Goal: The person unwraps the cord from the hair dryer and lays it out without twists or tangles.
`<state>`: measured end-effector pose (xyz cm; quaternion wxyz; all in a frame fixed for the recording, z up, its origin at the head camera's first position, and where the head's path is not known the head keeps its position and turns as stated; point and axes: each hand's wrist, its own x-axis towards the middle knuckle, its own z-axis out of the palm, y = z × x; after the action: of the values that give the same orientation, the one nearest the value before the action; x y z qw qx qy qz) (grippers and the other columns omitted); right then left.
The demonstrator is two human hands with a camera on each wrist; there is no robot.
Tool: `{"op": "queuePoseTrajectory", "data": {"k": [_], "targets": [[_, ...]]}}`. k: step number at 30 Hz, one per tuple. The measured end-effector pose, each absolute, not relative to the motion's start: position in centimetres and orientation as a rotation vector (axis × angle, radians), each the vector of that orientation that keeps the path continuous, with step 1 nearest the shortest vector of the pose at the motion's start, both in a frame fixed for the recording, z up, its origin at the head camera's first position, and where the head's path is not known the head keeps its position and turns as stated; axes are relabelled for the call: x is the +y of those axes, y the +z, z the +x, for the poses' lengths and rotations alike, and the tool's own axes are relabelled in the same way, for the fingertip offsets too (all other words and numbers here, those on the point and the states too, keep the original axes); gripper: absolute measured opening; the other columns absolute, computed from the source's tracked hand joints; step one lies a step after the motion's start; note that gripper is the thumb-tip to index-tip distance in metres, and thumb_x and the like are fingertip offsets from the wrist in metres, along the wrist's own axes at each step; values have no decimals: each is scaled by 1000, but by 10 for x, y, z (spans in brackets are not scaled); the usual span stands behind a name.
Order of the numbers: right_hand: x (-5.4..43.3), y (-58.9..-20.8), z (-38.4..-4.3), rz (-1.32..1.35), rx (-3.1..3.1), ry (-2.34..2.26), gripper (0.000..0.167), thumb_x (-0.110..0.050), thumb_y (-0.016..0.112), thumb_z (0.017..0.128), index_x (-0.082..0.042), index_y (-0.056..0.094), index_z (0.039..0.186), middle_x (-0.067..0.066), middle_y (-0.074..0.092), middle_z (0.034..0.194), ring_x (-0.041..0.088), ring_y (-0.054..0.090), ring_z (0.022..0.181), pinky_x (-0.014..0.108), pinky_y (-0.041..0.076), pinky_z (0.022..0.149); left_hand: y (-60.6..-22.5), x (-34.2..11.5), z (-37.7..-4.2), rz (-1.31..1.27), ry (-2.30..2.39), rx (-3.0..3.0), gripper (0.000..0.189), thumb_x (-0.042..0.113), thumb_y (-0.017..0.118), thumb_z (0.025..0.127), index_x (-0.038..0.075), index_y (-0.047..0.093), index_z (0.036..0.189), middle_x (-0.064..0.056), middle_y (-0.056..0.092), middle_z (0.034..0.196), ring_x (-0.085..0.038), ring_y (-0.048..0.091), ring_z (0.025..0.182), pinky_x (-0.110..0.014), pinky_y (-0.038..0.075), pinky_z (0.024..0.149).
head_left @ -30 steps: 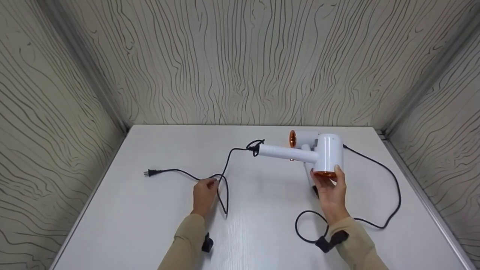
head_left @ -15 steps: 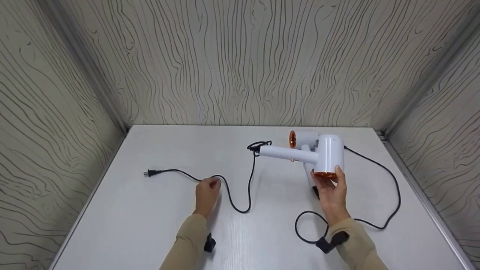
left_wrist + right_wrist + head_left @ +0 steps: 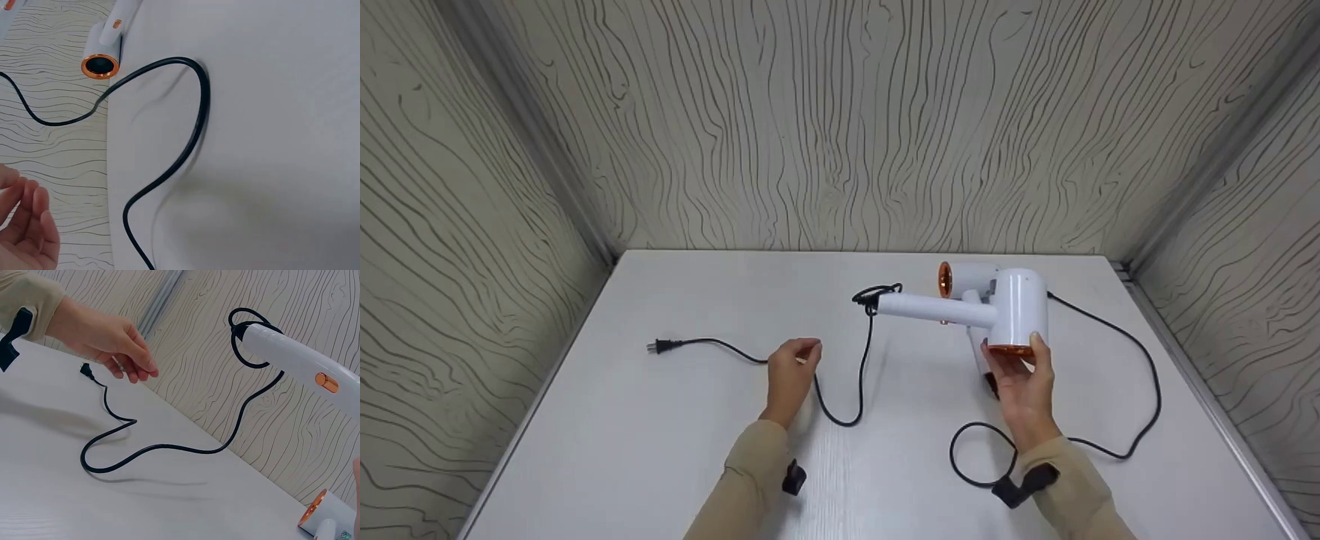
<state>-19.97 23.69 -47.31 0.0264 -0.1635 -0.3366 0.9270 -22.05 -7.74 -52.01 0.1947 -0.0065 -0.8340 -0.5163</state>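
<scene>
A white hair dryer [image 3: 1020,304] with an orange-rimmed end is held up by my right hand [image 3: 1024,386], thumb and fingers gripping the barrel's lower end. Its handle points left, and the black cord [image 3: 861,382] is looped at the handle's tip. From there the cord hangs down and runs along the table to a two-pin plug [image 3: 661,346]. My left hand [image 3: 791,379] hovers over the cord with loosely bent fingers. In the right wrist view this left hand [image 3: 107,340] holds nothing and is apart from the cord [image 3: 163,447].
A second white hair dryer [image 3: 973,279] with an orange rim lies on the white table [image 3: 697,420] behind the held one. Its black cord [image 3: 1156,390] curves along the right side and loops near my right wrist. Wood-patterned walls [image 3: 840,127] enclose the table's back and sides.
The cord beside my left hand has swung out from a crossed loop into an open curve to the right. My left hand has let go, rising slightly rightward. My right hand stays put.
</scene>
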Motion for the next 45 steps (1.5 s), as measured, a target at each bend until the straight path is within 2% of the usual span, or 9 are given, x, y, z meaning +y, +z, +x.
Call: {"op": "queuePoseTrajectory", "data": {"k": [11,18,31,41,45], "targets": [[237,-473,-200,-466,-1076,2857,46,-46,48,97,-29,25,133,-3,37,133,11,54,115,28,53,101,-490,-51,-222,-205,-1482,-2235,12,8,66,89,1,71,97,-11,73,92,-22,69,85,-23,57,72],[236,-473,-199,-408,-1118,2841,42,-46,46,97,-25,26,128,-2,39,128,10,59,110,27,55,98,-480,-40,-222,-288,-1513,-2184,15,13,68,88,4,71,99,-10,74,98,-23,69,90,-31,58,77],[234,-476,-198,-393,-1153,2801,42,-44,47,97,-23,26,126,0,43,125,11,62,106,27,56,96,-473,-27,-221,-234,-1557,-2115,9,10,68,87,2,71,91,-11,75,90,-22,70,84,-38,59,77],[234,-474,-198,-451,-1137,2818,40,-42,46,98,-27,27,130,-1,41,127,11,61,105,27,55,97,-478,-24,-222,-198,-1540,-2035,4,9,69,87,5,71,87,-8,74,86,-19,67,80,-30,58,73],[234,-475,-197,-423,-1152,2809,39,-41,46,97,-27,28,129,-1,40,128,10,59,108,27,55,97,-478,-23,-222,-200,-1517,-1995,5,8,70,85,2,70,86,-8,73,82,-20,67,77,-28,57,70]]}}
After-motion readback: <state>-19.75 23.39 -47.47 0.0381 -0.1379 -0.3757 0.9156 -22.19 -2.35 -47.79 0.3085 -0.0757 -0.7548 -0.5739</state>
